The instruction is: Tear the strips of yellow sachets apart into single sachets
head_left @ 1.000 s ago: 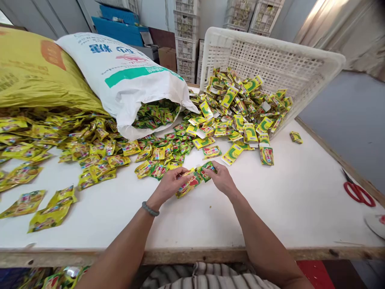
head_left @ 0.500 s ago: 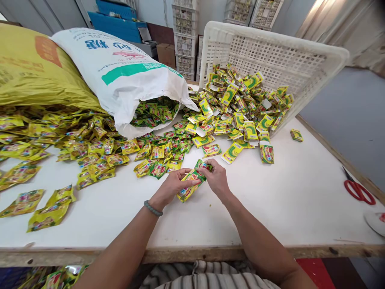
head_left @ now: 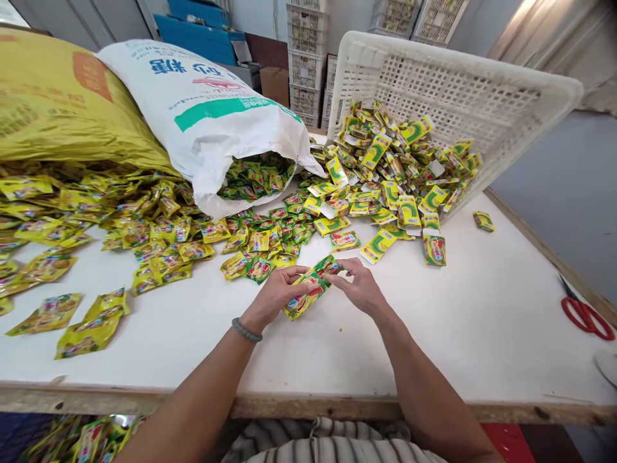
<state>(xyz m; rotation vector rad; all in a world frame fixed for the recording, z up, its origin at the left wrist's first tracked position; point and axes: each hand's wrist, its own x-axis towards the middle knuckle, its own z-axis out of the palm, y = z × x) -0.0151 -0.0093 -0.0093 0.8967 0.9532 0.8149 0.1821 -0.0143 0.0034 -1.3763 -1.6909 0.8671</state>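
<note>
My left hand (head_left: 276, 294) is closed around a small yellow-and-green candy box (head_left: 303, 305), thumb across its printed front. The box is tilted, its upper end pointing away to the right. At that end is a green candy sachet (head_left: 328, 264), in line with the box; how far it sits inside is hidden. My right hand (head_left: 360, 287) pinches the sachet's outer end between thumb and fingers. Just beyond my hands lie loose green and yellow sachets (head_left: 260, 269) and several small cartons (head_left: 378, 245).
A white plastic basket (head_left: 463, 71) lies tipped, with cartons spilling out. A white sack (head_left: 212, 148) of green sachets opens towards me, and a yellow sack (head_left: 62, 109) lies left above yellow sachets (head_left: 91, 334). Red-handled scissors (head_left: 585, 316) rest near the table's right edge.
The view has swung slightly left, shifting the table's contents rightward. My right hand has moved a little right, and its fingers cover less of the sachet. My left hand still holds the box.
</note>
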